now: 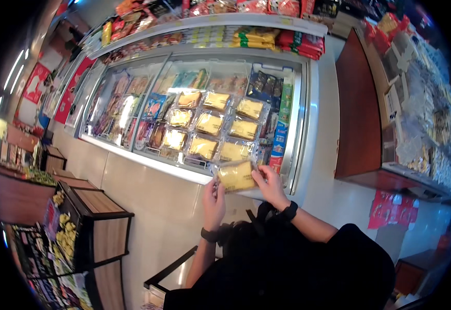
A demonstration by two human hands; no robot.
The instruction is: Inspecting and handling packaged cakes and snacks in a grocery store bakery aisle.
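Both my hands hold a clear plastic package with a flat yellow block inside (235, 176), marked with dark print. My left hand (213, 203) pinches its left edge, while my right hand (271, 186) grips the right edge with thumb and fingers. The package is just over the near edge of a chest freezer (151, 162). Beyond it, several similar yellow packages (209, 123) lie in rows on the freezer's glass top. Frozen goods show through the glass around them.
A shelf with colourful snack bags (256, 37) runs above the freezer's far side. To the right stands a wooden display case (359, 116) piled with packets. Wooden produce stands (111, 236) are at the left, and a black-framed cart (171, 269) is near my left elbow.
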